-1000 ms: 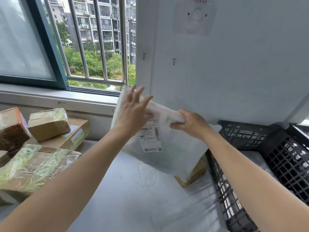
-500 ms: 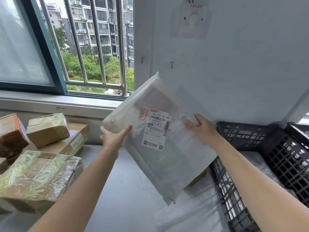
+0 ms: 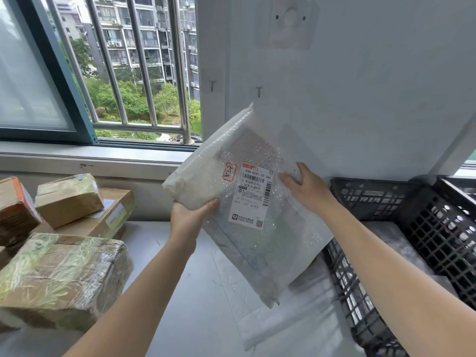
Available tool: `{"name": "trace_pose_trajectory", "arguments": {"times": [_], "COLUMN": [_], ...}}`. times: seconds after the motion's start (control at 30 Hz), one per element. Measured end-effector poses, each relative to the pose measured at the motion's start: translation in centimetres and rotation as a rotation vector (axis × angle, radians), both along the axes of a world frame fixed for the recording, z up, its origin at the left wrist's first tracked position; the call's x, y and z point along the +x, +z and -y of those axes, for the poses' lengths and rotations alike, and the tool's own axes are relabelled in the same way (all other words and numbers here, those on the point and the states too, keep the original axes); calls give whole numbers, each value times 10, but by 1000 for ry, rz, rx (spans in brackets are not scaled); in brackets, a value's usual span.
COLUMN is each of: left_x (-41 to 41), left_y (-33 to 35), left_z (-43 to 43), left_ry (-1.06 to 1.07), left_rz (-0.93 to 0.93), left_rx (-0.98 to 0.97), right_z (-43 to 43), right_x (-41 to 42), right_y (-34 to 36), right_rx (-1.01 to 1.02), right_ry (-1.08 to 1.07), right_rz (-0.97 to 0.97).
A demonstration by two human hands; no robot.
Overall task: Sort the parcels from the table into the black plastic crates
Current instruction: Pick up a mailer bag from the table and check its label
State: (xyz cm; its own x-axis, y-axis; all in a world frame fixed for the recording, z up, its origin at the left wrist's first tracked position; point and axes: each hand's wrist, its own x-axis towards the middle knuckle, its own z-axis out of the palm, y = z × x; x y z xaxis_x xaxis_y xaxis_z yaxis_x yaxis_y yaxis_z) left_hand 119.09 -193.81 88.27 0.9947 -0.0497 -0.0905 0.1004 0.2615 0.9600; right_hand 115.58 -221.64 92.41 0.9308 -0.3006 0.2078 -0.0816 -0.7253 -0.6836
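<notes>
My left hand (image 3: pixel 189 218) and right hand (image 3: pixel 307 188) merely pinch the slick mailer (image 3: pixel 231 181) by its edges, so it may slip before the crate (image 3: pixel 346 284)

Bright, even daylight pours in through the window (image 3: pixel 123 73) at far left. Glints sparkle across the bubble-wrap parcel (image 3: pixel 211 181) and the taped boxes (image 3: pixel 59 274) at near left. Only soft, faint shadows on the table (image 3: pixel 195 292). Wide-angle distortion bows the window bars (image 3: pixel 177 73); the centre is sharp, the corners a little soft.
</notes>
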Motion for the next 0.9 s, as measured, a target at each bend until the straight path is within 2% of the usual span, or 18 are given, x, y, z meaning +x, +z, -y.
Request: {"name": "trace_pose_trajectory", "arguments": {"times": [0.17,0.9], "left_x": [-6,-24], "left_y": [0,24], "left_z": [7,21], "left_ry": [35,24], "left_rz": [50,146], "left_rx": [34,-26], "right_z": [3,0], "right_x": [-5,-32], "right_y": [7,53], "right_rx": [-22,-57], "right_ry": [-39,-135], "right_rz": [21,145]}}
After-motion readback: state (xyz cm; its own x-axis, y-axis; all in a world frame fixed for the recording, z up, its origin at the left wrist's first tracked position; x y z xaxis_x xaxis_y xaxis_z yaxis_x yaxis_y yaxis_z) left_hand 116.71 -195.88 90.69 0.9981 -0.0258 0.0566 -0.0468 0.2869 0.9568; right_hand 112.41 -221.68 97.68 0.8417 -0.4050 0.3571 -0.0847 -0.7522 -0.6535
